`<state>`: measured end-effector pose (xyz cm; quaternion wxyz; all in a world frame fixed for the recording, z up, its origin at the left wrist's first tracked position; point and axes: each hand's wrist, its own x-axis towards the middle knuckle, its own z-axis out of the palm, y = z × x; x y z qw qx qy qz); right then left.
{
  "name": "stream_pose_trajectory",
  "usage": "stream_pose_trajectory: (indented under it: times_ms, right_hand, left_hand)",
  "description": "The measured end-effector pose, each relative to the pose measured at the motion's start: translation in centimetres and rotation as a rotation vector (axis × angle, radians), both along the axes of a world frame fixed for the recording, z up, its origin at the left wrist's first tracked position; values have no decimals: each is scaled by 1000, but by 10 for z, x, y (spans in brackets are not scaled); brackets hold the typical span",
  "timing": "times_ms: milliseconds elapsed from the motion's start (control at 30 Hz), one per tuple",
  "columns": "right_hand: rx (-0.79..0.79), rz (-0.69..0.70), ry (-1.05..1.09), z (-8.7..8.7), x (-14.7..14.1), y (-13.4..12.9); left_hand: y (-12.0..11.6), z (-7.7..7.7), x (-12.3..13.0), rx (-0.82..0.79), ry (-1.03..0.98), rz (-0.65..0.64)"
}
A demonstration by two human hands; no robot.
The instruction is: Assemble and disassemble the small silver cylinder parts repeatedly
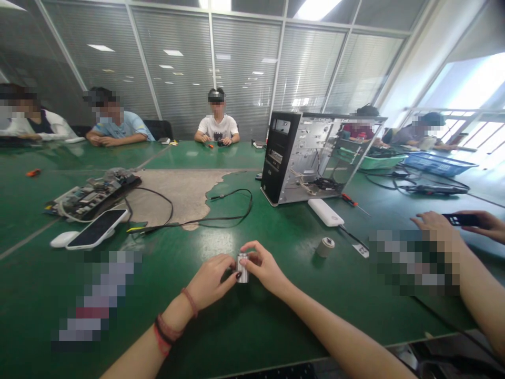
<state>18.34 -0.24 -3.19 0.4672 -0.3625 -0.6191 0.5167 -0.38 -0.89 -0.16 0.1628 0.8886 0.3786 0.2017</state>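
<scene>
A small shiny metal cylinder [243,272] with a narrower rim on top stands upright on the green table in front of me. My left hand [211,279], with red and brown bands at the wrist, grips its left side, the thumb low on the metal. From the right, my right hand [265,266] pinches the upper part, its thumb on the near face and the index finger curled over the top. Some fingertips are hidden behind the cylinder. To the right stands a short beige cylindrical piece [325,247] with a dark recess in its top.
An open computer case [300,158] stands beyond, with a white power bank [325,212] and a screwdriver [355,204] nearby. On the left lie a phone [98,229], a circuit assembly [94,195] and a black cable [232,217]. Another person's hands [442,231] hold a dark device at right.
</scene>
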Motion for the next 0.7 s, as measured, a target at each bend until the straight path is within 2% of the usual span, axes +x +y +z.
stream_pose_trajectory:
  times_ms: [167, 333, 467, 700]
  right_hand:
    - [-227, 40, 228, -3, -4, 2]
    - [-466, 45, 349, -2, -8, -3]
    - [-516, 40, 360, 0, -8, -6]
    - [-494, 30, 335, 2, -8, -7]
  left_hand:
    - [0, 4, 0, 40, -30, 8]
    - [-1, 4, -1, 47, -22, -13]
    - [0, 2, -1, 52, -4, -8]
    - [1, 0, -1, 45, -8, 1]
